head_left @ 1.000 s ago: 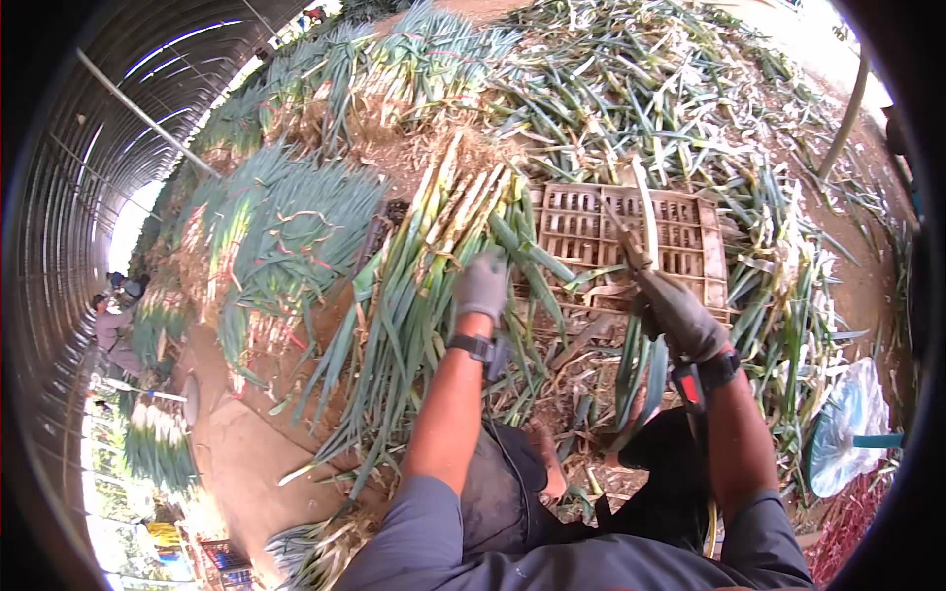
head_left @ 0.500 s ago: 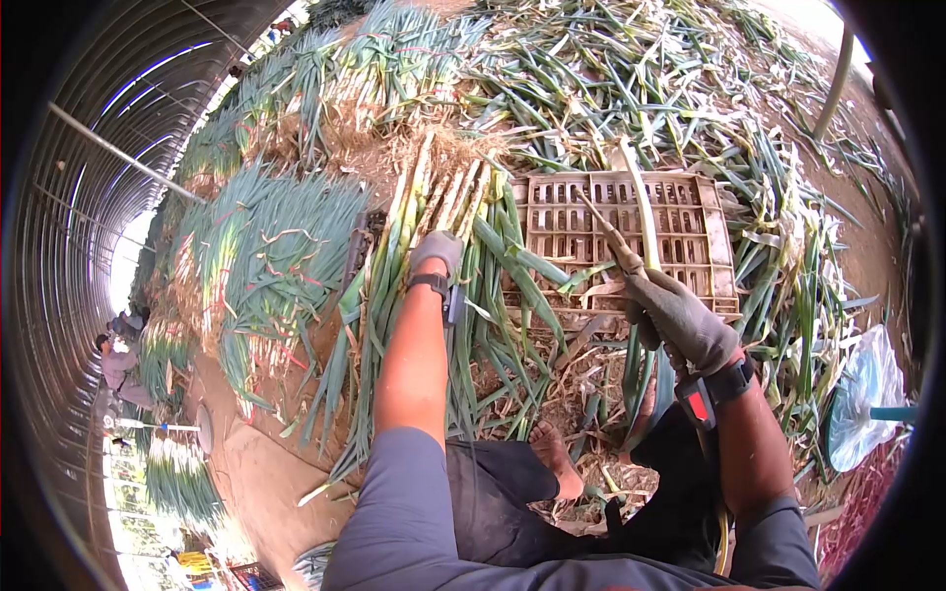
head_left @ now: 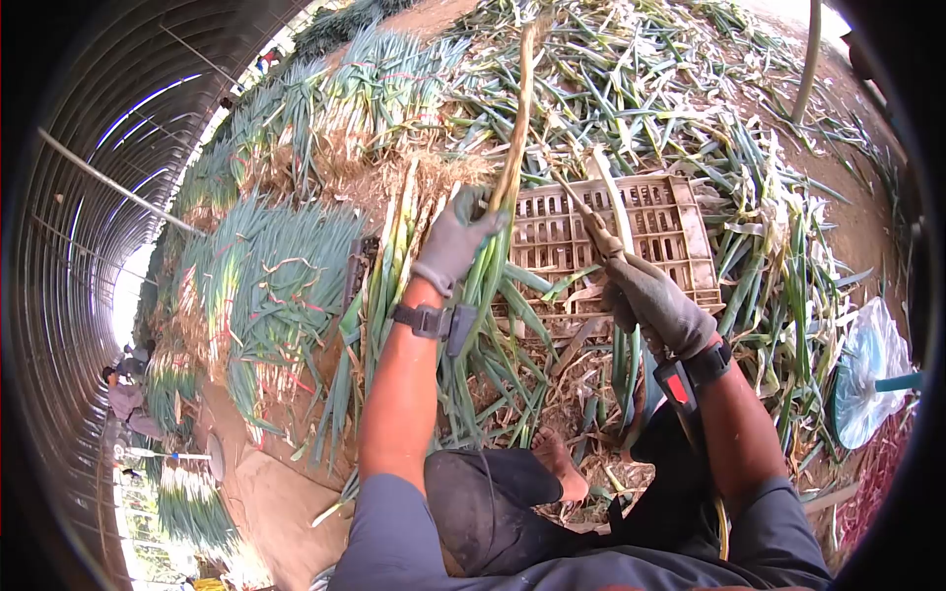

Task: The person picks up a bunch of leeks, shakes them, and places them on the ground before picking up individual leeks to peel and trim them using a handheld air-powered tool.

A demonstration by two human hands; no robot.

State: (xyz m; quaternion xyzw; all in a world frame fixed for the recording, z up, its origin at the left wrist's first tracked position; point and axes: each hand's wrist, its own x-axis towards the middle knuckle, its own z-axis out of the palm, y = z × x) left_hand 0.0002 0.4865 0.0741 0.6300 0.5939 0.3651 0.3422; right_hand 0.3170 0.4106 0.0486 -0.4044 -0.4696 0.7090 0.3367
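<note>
Gloved left hand (head_left: 455, 239) closed around one green onion stalk (head_left: 509, 158), which rises upright from the fist above the heaped onions (head_left: 424, 325). Gloved right hand (head_left: 655, 305), fingers wrapped, grips a knife (head_left: 589, 217) over the slatted crate (head_left: 680, 236), just beside the stalk.

The crate (head_left: 650, 236) is partly covered by leaves and by the right hand (head_left: 655, 305). Left of the crate, distant people (head_left: 126, 394) are too small to make out.

Grey gloves on left hand (head_left: 453, 239) & right hand (head_left: 650, 300), blk wristbands, grey sleeves.
</note>
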